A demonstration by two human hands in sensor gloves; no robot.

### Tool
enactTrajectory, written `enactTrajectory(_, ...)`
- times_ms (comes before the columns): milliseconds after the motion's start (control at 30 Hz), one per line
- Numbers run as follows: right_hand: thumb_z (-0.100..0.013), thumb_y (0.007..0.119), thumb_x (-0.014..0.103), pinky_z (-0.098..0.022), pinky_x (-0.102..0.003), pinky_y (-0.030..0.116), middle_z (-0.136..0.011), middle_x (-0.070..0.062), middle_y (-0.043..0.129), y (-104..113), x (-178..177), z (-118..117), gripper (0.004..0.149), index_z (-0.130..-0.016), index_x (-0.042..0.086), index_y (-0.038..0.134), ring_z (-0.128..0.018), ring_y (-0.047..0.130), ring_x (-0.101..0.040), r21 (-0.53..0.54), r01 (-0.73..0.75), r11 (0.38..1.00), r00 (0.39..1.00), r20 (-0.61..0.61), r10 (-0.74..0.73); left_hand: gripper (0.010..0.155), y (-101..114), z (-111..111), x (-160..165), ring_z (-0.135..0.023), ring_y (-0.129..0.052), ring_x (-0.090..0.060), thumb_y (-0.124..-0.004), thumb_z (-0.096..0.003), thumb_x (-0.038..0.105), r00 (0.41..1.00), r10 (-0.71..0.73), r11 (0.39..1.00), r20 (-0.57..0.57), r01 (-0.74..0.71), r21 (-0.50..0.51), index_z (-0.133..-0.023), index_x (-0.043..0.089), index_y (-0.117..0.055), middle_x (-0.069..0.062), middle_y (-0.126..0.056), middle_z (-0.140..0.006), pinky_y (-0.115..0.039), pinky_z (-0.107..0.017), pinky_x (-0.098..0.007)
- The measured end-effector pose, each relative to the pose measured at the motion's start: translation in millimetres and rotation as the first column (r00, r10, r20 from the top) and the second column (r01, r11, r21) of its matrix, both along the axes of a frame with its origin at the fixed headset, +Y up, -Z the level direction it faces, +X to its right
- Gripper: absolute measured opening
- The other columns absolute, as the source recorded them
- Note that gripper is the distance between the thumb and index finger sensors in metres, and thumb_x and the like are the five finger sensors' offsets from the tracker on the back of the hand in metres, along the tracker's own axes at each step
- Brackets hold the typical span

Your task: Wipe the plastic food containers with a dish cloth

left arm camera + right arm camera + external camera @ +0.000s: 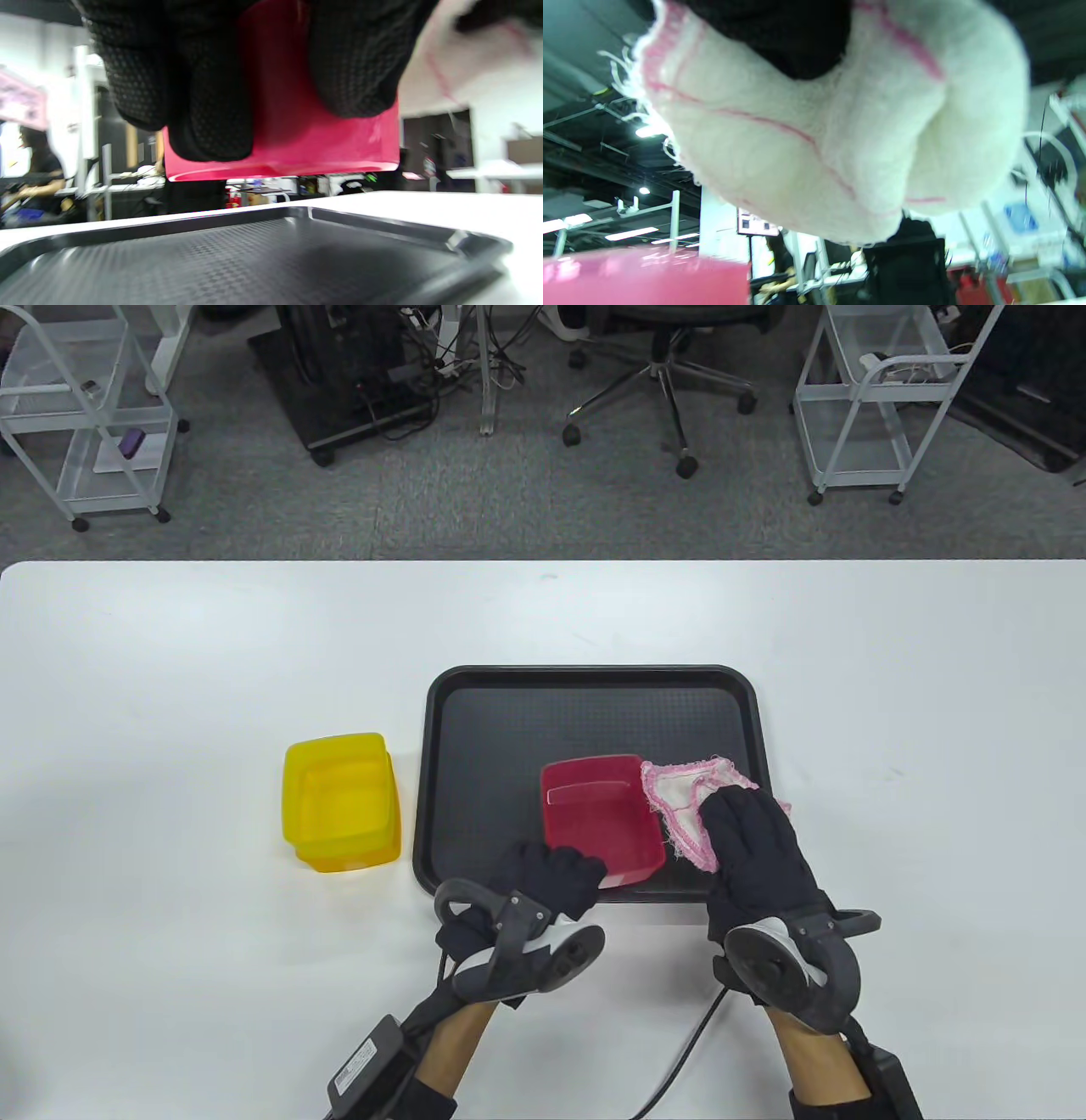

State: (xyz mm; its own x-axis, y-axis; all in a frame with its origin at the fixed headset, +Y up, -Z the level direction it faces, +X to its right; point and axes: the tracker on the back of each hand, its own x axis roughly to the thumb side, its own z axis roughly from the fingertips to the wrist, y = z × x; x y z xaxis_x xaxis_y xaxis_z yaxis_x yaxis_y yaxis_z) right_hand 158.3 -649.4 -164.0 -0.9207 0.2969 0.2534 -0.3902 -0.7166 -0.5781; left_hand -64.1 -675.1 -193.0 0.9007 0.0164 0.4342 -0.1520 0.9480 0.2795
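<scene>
A red plastic container (601,823) is held above the black tray (509,721). My left hand (551,878) grips its near edge; in the left wrist view my gloved fingers (203,93) wrap the red container (297,144), which hangs clear of the tray (254,258). My right hand (751,840) holds a white dish cloth with pink trim (687,802) just right of the container's rim. The cloth (818,140) fills the right wrist view, with the red container (640,275) at bottom left. A yellow container (341,802) stands on the table left of the tray.
The white table (170,661) extends around the tray on all sides. Beyond its far edge are an office chair (662,364) and wire carts (874,398) on the floor. A cable (687,1052) runs between my forearms.
</scene>
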Motion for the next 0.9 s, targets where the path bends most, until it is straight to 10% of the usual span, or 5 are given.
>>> enactTrajectory(433,-0.043,0.081,0.013,-0.046,-0.048,0.088,-0.091,-0.020,0.078,-26.1,-52.9,8.4,0.045,-0.088,0.015,0.075,-0.075,0.090,-0.042,-0.181,0.188,0.965,0.910,-0.337,-0.240,0.041,20.7,6.4,-15.2,-0.065,-0.109,-0.025,-0.084,-0.0500,0.041,0.900,0.416,0.909,-0.132,-0.416,0.027,-0.088,0.025,-0.088,0.003,-0.098,-0.080,-0.093,-0.061,-0.043)
enactTrajectory(667,-0.045,0.080,0.010,-0.049,-0.052,0.084,-0.095,-0.023,0.069,-27.4,-47.4,5.3,0.047,-0.090,0.013,0.070,-0.079,0.080,-0.047,-0.171,0.223,0.960,0.939,-0.226,-0.259,0.040,21.1,14.7,-4.8,-0.054,-0.110,-0.026,-0.083,-0.0506,0.043,0.970,0.235,0.967,-0.067,-0.226,0.120,-0.083,0.022,-0.091,0.000,-0.099,-0.073,-0.095,-0.053,-0.045)
enactTrajectory(900,-0.046,0.074,0.008,-0.053,-0.054,0.080,-0.098,-0.019,0.069,-33.5,-8.4,-13.2,0.049,-0.094,0.013,0.064,-0.084,0.077,-0.046,-0.251,0.495,0.832,0.831,-0.144,-0.538,0.039,21.9,22.5,5.8,-0.049,-0.110,-0.025,-0.083,-0.0488,0.049,0.990,0.129,0.978,0.059,-0.137,0.155,-0.077,0.023,-0.094,0.002,-0.101,-0.068,-0.095,-0.051,-0.045)
